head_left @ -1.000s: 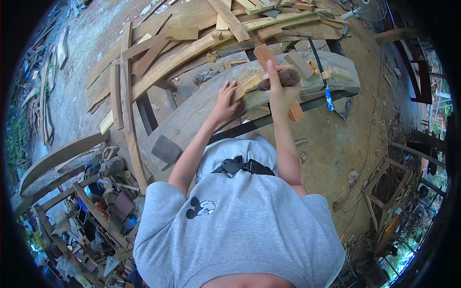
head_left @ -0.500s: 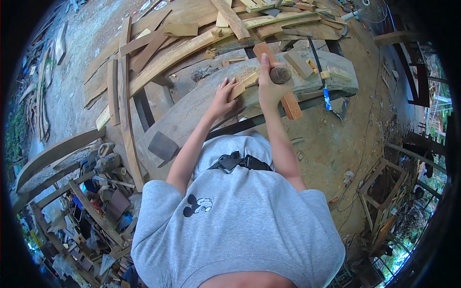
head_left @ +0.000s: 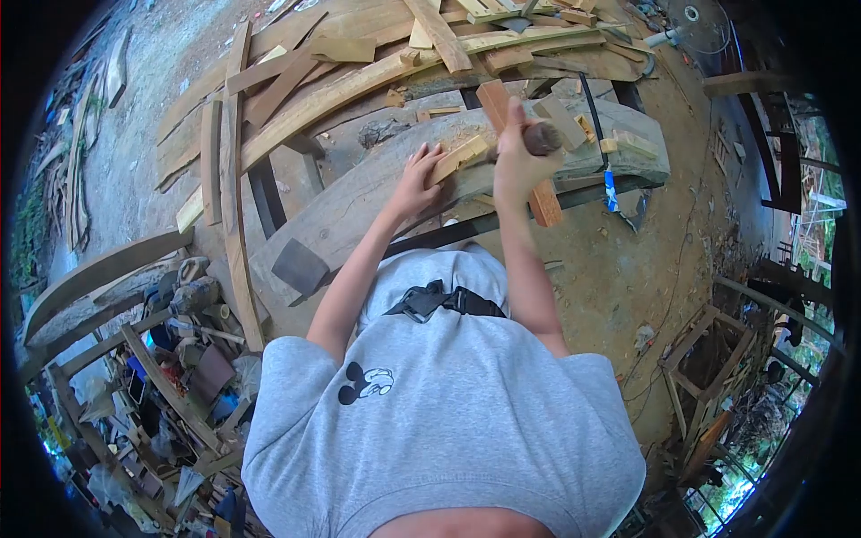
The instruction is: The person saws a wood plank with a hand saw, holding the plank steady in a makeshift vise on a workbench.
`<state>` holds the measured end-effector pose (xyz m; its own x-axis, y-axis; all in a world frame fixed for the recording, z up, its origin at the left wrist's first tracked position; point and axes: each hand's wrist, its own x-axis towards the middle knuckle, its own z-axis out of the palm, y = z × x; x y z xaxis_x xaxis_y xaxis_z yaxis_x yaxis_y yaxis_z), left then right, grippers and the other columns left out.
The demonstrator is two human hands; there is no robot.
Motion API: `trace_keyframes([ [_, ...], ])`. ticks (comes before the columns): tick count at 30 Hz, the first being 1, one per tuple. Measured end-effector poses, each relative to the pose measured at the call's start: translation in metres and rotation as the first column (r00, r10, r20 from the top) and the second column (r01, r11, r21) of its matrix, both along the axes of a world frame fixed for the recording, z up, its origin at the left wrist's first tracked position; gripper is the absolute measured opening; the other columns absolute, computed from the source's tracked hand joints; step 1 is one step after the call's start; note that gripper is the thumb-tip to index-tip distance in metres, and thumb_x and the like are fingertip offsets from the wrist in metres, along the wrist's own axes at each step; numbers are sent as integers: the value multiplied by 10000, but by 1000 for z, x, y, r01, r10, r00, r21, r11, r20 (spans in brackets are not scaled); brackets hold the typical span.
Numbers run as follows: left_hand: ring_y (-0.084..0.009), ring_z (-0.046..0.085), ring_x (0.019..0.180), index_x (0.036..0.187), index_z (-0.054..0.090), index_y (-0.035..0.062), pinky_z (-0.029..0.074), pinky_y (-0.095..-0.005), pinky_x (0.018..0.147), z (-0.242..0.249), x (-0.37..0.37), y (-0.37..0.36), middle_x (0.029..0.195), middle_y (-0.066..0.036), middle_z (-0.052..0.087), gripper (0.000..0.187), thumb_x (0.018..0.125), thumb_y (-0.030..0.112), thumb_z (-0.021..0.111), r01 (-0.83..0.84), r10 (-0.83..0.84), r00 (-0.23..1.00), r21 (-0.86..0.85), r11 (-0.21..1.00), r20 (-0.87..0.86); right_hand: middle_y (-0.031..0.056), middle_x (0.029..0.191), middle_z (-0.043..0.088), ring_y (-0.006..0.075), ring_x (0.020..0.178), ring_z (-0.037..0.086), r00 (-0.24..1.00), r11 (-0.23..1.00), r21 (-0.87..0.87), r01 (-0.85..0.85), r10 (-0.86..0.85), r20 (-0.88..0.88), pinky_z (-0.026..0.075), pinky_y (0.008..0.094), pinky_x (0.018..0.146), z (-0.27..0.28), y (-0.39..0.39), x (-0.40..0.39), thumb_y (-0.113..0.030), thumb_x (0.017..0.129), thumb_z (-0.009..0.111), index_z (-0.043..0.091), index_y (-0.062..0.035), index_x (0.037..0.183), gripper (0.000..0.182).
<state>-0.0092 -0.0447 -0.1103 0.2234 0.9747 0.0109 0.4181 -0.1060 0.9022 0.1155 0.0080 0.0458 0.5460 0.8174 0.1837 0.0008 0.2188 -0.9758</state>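
My left hand (head_left: 418, 186) lies on the thick grey plank (head_left: 350, 215), its fingers holding a short pale wood piece (head_left: 463, 157) with a notched edge. At the right end of that piece, my right hand (head_left: 522, 169) is closed round a chisel, thumb up along the handle. The round dark butt of the chisel handle (head_left: 542, 139) shows beside my fist; most of the blade is hidden or blurred. A reddish wood block (head_left: 545, 204) lies across the plank, passing beneath my right hand.
Loose boards (head_left: 359, 76) are stacked beyond the plank. A dark square block (head_left: 300, 267) sits at its left end. On the right are a black bar with blue tape (head_left: 610, 186) and a small wood block (head_left: 560, 121). Clutter (head_left: 179, 386) fills the lower left.
My right hand has moved slightly right and up with the chisel, away from the pale wood piece's end. My left hand stays in about the same place.
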Motion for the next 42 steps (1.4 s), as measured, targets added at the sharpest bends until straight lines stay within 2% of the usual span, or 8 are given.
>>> trace_keyframes([
  [5, -312, 145, 1289, 1225, 405, 67, 131, -392, 1048, 1, -1, -1, 1353, -112, 298, 581, 662, 23, 541, 7, -7, 1000, 6, 1000, -13, -27, 478, 443, 48, 390, 374, 996, 996, 81, -30, 37, -79, 278, 196, 385, 23, -2, -4, -211, 732, 695, 455, -59, 544, 340],
  [8, -315, 144, 1289, 1223, 407, 63, 134, -394, 1048, 0, 0, 0, 1354, -111, 297, 583, 657, 19, 540, 5, -6, 1000, 16, 1000, 24, -24, 483, 447, 46, 400, 376, 977, 999, 34, 2, -9, 212, 276, 196, 395, -16, -2, -5, -200, 740, 688, 447, -58, 539, 344],
  [11, -314, 144, 1289, 1222, 405, 57, 137, -392, 1048, 0, 1, -1, 1354, -106, 298, 584, 655, 21, 541, 9, -9, 1000, -3, 1000, 8, -27, 490, 436, 46, 417, 377, 1000, 1000, -13, -8, 8, 13, 279, 201, 410, -9, -2, 0, -178, 751, 676, 444, -54, 549, 332],
  [18, -305, 141, 1292, 1225, 403, 59, 139, -387, 1048, 1, 0, 1, 1356, -98, 298, 586, 658, 17, 545, 3, -3, 1000, 14, 1000, 20, -18, 484, 432, 54, 407, 386, 993, 999, 48, -1, -4, 119, 287, 195, 405, -5, -3, -8, -186, 724, 703, 432, -68, 566, 335],
  [26, -309, 143, 1291, 1228, 400, 57, 135, -383, 1047, 0, 0, 1, 1354, -102, 300, 591, 657, 17, 548, 3, -4, 1000, 15, 1000, 8, -22, 486, 439, 52, 410, 390, 997, 999, 39, -2, 5, -79, 299, 194, 405, 29, -5, 2, -190, 724, 703, 452, -63, 576, 318],
  [28, -309, 148, 1289, 1224, 402, 53, 136, -382, 1047, 0, 0, 1, 1352, -104, 304, 591, 653, 17, 549, 3, -4, 1000, 29, 1000, 9, -15, 480, 435, 52, 405, 384, 996, 994, 103, 27, -36, 87, 294, 199, 398, 0, 1, 1, -193, 731, 696, 456, -53, 589, 312],
  [38, -298, 157, 1288, 1220, 404, 52, 144, -375, 1047, 1, 1, 1, 1352, -91, 306, 594, 644, 6, 539, -1, 1, 1000, 13, 1000, 9, -23, 502, 437, 43, 434, 383, 1000, 995, 103, -15, 13, 17, 295, 188, 426, 11, -3, 5, -198, 732, 695, 447, -60, 586, 319],
  [42, -325, 203, 1267, 1193, 430, 51, 178, -394, 1033, -1, 2, 3, 1317, -119, 353, 587, 620, 20, 550, -23, 23, 1000, 53, 998, 5, -23, 500, 439, 49, 425, 380, 951, 987, 120, -110, 69, 300, 302, 199, 419, -19, 0, -2, -201, 739, 688, 446, -61, 578, 323],
])
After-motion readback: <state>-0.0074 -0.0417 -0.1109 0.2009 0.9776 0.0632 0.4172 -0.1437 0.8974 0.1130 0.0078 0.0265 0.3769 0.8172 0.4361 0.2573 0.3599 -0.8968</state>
